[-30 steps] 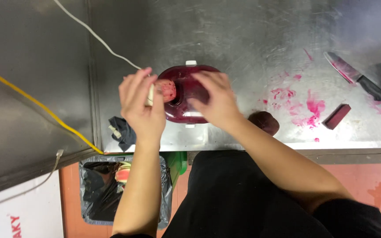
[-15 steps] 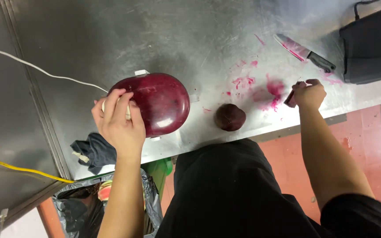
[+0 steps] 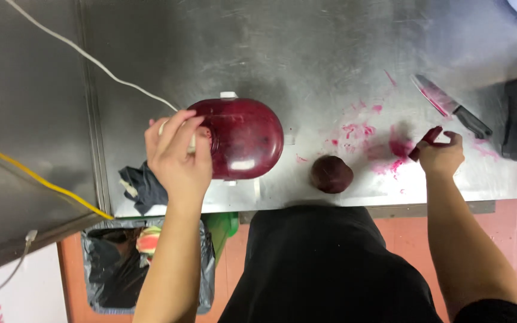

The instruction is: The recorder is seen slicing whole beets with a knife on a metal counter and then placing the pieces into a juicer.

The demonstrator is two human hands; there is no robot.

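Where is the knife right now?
In the head view, the knife lies on the steel counter, upper right, just beyond the right hand.

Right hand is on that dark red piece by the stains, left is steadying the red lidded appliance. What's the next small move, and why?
Probably lift the dark red piece and carry it toward the red appliance. The right hand already closes on it beside the juice stains, and the left hand rests at the appliance's left end, steadying it. The whole beet and knife lie untouched.
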